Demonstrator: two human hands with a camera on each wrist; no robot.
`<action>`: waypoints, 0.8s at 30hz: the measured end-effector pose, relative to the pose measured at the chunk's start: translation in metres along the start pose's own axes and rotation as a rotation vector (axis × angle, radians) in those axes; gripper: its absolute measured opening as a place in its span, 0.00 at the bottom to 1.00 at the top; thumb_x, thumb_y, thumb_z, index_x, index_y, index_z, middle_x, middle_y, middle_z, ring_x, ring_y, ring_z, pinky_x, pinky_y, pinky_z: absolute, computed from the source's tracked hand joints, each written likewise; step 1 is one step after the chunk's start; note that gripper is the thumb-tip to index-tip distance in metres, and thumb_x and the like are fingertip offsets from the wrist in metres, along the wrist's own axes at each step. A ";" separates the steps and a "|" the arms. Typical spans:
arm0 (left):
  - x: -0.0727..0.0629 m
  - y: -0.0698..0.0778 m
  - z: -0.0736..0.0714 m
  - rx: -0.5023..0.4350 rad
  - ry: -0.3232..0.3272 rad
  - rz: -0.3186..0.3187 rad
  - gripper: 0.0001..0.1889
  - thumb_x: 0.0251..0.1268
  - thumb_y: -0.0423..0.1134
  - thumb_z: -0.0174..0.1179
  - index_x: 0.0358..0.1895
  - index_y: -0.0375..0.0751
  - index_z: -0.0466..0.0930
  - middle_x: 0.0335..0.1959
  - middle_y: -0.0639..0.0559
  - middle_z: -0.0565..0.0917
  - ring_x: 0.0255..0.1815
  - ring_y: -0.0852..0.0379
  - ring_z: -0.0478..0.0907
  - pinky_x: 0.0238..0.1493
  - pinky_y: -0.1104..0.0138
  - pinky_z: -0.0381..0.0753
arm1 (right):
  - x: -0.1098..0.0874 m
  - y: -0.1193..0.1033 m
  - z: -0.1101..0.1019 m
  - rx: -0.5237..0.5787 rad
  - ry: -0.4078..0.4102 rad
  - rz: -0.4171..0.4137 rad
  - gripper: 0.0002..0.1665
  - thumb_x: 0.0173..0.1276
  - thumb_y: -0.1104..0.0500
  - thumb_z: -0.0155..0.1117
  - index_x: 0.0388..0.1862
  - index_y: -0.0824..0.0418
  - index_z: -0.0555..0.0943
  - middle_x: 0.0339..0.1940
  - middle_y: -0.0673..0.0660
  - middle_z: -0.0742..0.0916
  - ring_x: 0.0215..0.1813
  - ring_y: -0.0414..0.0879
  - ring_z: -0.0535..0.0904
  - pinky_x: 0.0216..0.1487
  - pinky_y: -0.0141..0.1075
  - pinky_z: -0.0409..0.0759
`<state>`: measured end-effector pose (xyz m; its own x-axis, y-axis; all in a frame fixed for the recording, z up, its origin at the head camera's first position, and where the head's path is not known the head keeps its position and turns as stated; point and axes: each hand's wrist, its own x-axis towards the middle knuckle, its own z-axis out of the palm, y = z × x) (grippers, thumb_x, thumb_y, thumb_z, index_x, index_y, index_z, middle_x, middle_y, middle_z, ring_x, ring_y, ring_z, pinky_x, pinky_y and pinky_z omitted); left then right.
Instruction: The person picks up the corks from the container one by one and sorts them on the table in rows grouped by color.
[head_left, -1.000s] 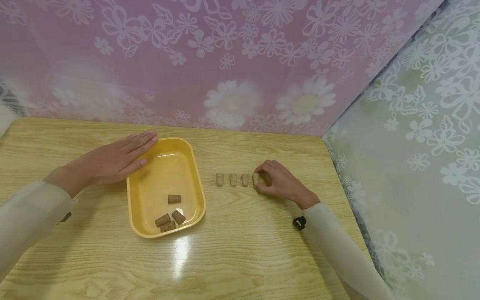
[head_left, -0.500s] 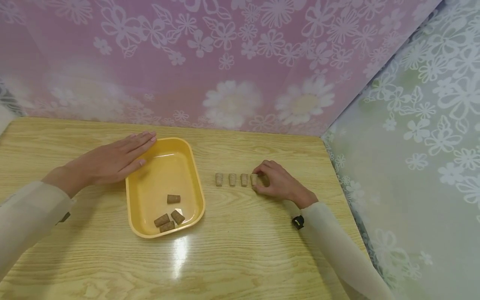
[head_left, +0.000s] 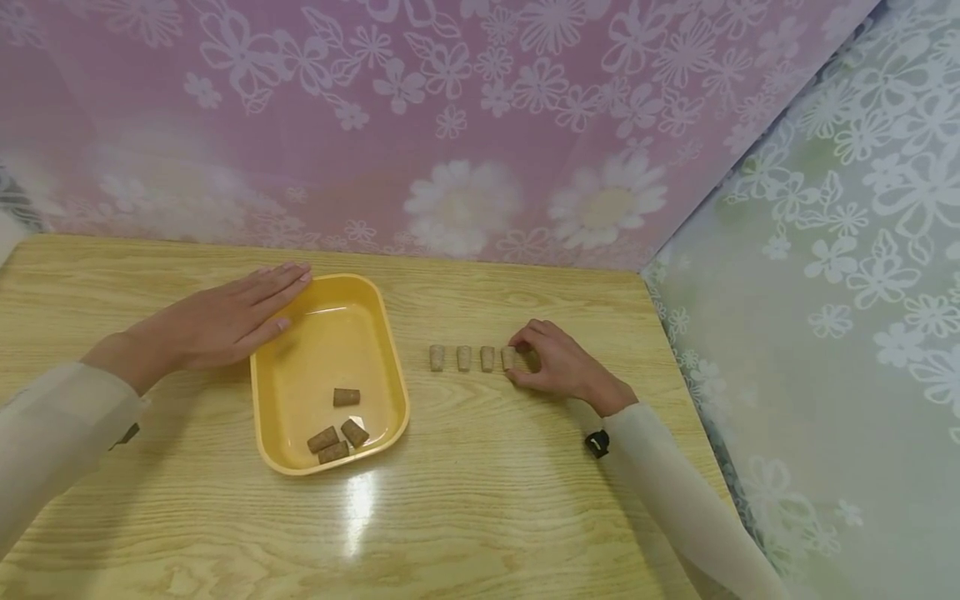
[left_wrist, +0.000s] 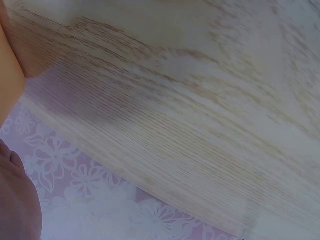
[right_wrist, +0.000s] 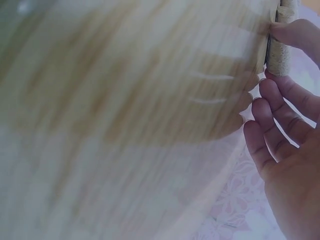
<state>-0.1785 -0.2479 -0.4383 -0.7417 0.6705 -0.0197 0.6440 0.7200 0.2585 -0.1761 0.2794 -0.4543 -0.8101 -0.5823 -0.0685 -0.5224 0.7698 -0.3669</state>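
My right hand (head_left: 558,362) pinches a tapered cork stopper (head_left: 508,359) between thumb and fingers at the right end of a short row. To its left, three more cork stoppers stand evenly spaced, among them the leftmost cork (head_left: 437,358). In the right wrist view the pinched cork (right_wrist: 279,57) shows between thumb and index finger, the other fingers bent beside it. My left hand (head_left: 217,325) lies with straight fingers along the upper left rim of a yellow tray (head_left: 399,367). Several darker corks (head_left: 347,397) lie on their sides in the tray's near half.
The wood-grain table (head_left: 480,517) meets a pink flowered backdrop (head_left: 465,150) at the back. A pale flowered panel (head_left: 810,333) borders it on the right. A small black object (head_left: 597,443) sits at the right sleeve's cuff.
The pinched cork has shifted very slightly left, closer to the row. The left hand and the tray stay as they were.
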 end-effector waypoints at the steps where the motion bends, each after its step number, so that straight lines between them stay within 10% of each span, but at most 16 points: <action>1: 0.000 0.000 0.000 -0.001 -0.001 -0.001 0.37 0.92 0.51 0.46 0.92 0.45 0.44 0.93 0.47 0.45 0.94 0.45 0.44 0.88 0.75 0.27 | -0.001 0.000 0.000 0.001 -0.002 0.003 0.23 0.74 0.47 0.75 0.58 0.60 0.85 0.51 0.56 0.85 0.56 0.53 0.82 0.66 0.55 0.83; 24: -0.001 0.003 -0.002 -0.006 -0.016 -0.030 0.37 0.92 0.51 0.46 0.92 0.47 0.43 0.94 0.49 0.44 0.94 0.46 0.43 0.88 0.76 0.26 | -0.003 -0.003 -0.001 0.011 -0.007 0.014 0.23 0.75 0.47 0.74 0.59 0.60 0.84 0.53 0.57 0.85 0.56 0.54 0.81 0.66 0.55 0.82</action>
<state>-0.1765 -0.2467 -0.4356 -0.7575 0.6514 -0.0431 0.6203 0.7388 0.2634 -0.1722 0.2792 -0.4520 -0.8155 -0.5733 -0.0797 -0.5081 0.7751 -0.3757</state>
